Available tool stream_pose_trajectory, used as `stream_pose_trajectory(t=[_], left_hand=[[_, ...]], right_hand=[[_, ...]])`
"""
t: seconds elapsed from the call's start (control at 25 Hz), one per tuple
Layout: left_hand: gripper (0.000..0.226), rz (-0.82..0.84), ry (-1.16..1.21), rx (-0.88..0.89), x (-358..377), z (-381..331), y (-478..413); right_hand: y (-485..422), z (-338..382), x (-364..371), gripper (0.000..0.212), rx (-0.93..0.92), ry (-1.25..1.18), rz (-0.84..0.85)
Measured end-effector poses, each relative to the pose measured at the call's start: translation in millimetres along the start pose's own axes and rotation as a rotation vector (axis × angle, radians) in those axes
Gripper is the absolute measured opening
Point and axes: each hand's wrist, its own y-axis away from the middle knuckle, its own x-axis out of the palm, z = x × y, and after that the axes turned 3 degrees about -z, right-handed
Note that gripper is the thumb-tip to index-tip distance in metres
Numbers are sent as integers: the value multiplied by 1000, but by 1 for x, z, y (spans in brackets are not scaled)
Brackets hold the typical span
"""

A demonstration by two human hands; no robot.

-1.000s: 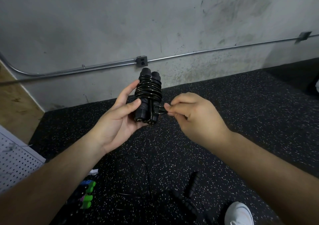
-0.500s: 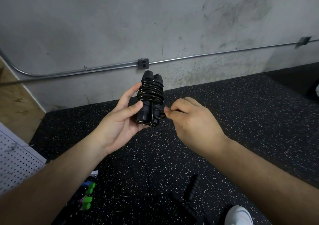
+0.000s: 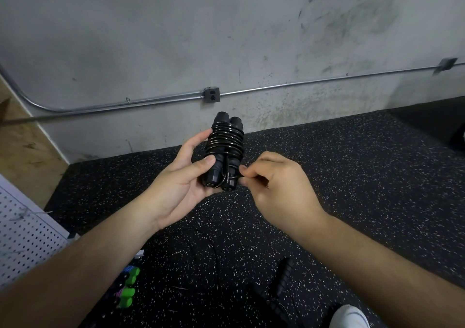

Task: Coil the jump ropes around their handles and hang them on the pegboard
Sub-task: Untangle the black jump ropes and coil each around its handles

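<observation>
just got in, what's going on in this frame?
A person's left hand holds a black jump rope already wound around its two paired handles. The right hand pinches the rope's end low on the bundle, apparently tucking it in. It is not yet on the pegboard. Another black rope lies on the floor.

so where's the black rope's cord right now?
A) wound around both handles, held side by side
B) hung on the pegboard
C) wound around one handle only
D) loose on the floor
A: the cord sits in stacked turns around both black handles, which the left hand holds while the right hand pinches the cord beside their lower ends.
</observation>
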Motion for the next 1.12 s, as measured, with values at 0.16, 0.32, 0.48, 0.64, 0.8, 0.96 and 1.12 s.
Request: stream_pose_trajectory(t=[0.16,0.32,0.48,0.64,0.8,0.96,1.12], left_hand=[[55,1,-22,-3,-1,1,1],[54,-23,-51,7,-1,3,0],[48,-68,-51,-20,0,9,-2],[54,-94,-81,-60,1,13,-5],[73,-91,-173,-41,3,14,-4],[80,-87,-229,-42,4,17,-5],[80,-83,-171,-56,5,15,-3]], right_hand=[[0,2,0,15,319,-256,52],[1,6,2,11,347,-294,64],[2,7,2,7,86,-56,120],[2,7,2,7,111,-10,134],[3,4,3,5,168,-64,112],[5,2,5,6,227,-92,118],[4,1,4,12,167,-81,119]])
